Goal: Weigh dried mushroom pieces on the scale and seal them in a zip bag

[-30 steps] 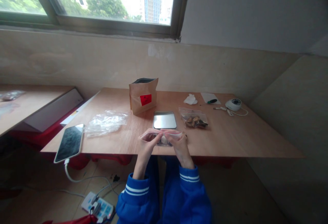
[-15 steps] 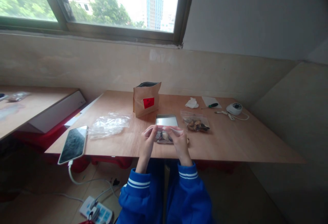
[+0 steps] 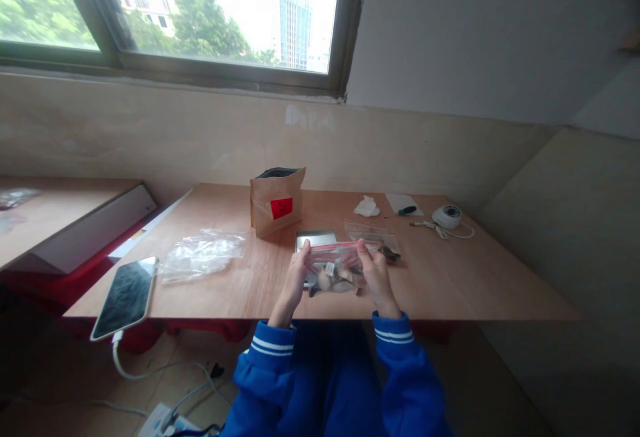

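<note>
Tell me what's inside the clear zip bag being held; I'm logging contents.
The clear zip bag, held by the left hand and right hand, holds small brown, grey and pale lumps at its bottom. Their kind is unclear; fingers cover the bag's sides.

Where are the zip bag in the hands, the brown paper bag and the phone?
zip bag [image 3: 336,265]: head view, on the clear front panel between the two hands.
brown paper bag [image 3: 276,202]: head view, on its front face by the red label.
phone [image 3: 123,296]: head view, on the middle of its dark screen.

Counting up: two filled zip bags, one held up in the hands and one just behind it, one brown paper bag, one phone, one scale.
</note>
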Tool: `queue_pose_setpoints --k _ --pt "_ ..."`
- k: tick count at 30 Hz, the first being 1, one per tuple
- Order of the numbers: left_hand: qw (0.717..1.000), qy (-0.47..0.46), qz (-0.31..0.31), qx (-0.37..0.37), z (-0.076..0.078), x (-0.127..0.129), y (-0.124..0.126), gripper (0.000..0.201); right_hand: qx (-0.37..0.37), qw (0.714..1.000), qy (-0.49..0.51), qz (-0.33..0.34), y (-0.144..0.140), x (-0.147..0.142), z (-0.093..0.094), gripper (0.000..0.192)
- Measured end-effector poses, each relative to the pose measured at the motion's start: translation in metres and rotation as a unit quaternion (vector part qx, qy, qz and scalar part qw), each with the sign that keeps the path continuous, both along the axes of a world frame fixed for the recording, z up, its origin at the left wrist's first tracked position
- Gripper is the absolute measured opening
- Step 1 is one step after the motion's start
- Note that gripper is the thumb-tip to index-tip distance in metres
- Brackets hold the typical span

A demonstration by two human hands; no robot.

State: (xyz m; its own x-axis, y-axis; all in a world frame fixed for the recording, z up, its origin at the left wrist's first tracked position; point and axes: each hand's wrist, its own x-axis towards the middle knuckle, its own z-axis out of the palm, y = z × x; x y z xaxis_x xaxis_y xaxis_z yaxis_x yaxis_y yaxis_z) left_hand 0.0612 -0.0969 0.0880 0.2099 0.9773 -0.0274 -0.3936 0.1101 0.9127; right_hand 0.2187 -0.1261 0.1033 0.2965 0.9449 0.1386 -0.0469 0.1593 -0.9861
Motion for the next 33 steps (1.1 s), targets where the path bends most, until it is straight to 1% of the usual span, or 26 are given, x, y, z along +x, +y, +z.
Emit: queue_pose_setpoints --k 2,5,6,7,8,11,12,14,16,18,19,20,21,22,24,25,26,28,30,33 --pt "0.999 -0.022 -0.023 -0.003 -0.001 0.008 0.000 0.063 -0.002 1.000 0.002 0.004 -0.001 0.008 0.004 0.060" --pt "0.994 -0.051 -0.095 -0.004 0.002 0.019 -0.001 0.064 -0.007 1.000 0.000 -0.005 -0.001 0.020 0.012 0.066" --pt "0.993 -0.052 -0.109 0.001 0.004 0.021 -0.001 0.064 -0.007 1.000 -0.005 -0.016 0.001 0.026 0.014 0.066" --pt "0.993 -0.050 -0.108 0.008 0.006 0.022 0.000 0.064 -0.007 0.999 -0.008 -0.035 0.003 0.033 0.015 0.065" --pt "0.994 -0.044 -0.095 0.015 0.007 0.020 0.002 0.064 -0.007 0.998 -0.010 -0.064 0.007 0.043 0.014 0.064" --pt "0.999 0.004 -0.005 0.042 0.009 0.004 0.010 0.062 -0.022 0.981 -0.027 -0.189 0.026 0.084 0.003 0.068" --pt "0.998 0.030 0.026 0.053 0.008 -0.004 0.013 0.060 -0.038 0.973 -0.060 -0.219 0.034 0.099 -0.003 0.069" --pt "0.991 0.078 0.077 0.073 0.007 -0.020 0.018 0.057 -0.101 0.953 -0.156 -0.238 0.049 0.125 -0.017 0.072" --pt "0.978 0.124 0.136 0.099 0.006 -0.033 0.025 0.056 -0.143 0.921 -0.227 -0.281 0.060 0.141 -0.030 0.069" --pt "0.954 0.171 0.209 0.133 0.004 -0.042 0.034 0.052 -0.157 0.898 -0.253 -0.323 0.065 0.146 -0.038 0.065" --pt "0.938 0.193 0.245 0.149 0.002 -0.046 0.040 0.048 -0.152 0.889 -0.262 -0.343 0.065 0.146 -0.040 0.066" --pt "0.923 0.212 0.277 0.162 -0.001 -0.050 0.047 0.045 -0.137 0.874 -0.281 -0.372 0.064 0.144 -0.042 0.068" --pt "0.909 0.228 0.306 0.167 -0.005 -0.054 0.056 0.046 -0.113 0.852 -0.307 -0.410 0.060 0.141 -0.043 0.069" --pt "0.899 0.243 0.326 0.162 -0.010 -0.058 0.065 0.052 -0.081 0.823 -0.335 -0.451 0.056 0.137 -0.044 0.066" --pt "0.882 0.281 0.349 0.149 -0.021 -0.067 0.084 0.076 -0.011 0.765 -0.394 -0.509 0.043 0.128 -0.049 0.055" --pt "0.874 0.299 0.356 0.140 -0.026 -0.071 0.094 0.088 0.015 0.748 -0.420 -0.514 0.036 0.124 -0.053 0.050" --pt "0.871 0.321 0.348 0.133 -0.032 -0.075 0.103 0.098 0.029 0.746 -0.444 -0.495 0.029 0.118 -0.058 0.048" --pt "0.867 0.341 0.339 0.133 -0.042 -0.080 0.119 0.112 0.032 0.758 -0.495 -0.425 0.020 0.106 -0.073 0.047" --pt "0.867 0.349 0.331 0.131 -0.049 -0.084 0.132 0.119 0.014 0.766 -0.524 -0.372 0.017 0.093 -0.090 0.049" --pt "0.865 0.362 0.318 0.139 -0.057 -0.087 0.145 0.120 -0.014 0.776 -0.529 -0.344 0.022 0.075 -0.110 0.054"
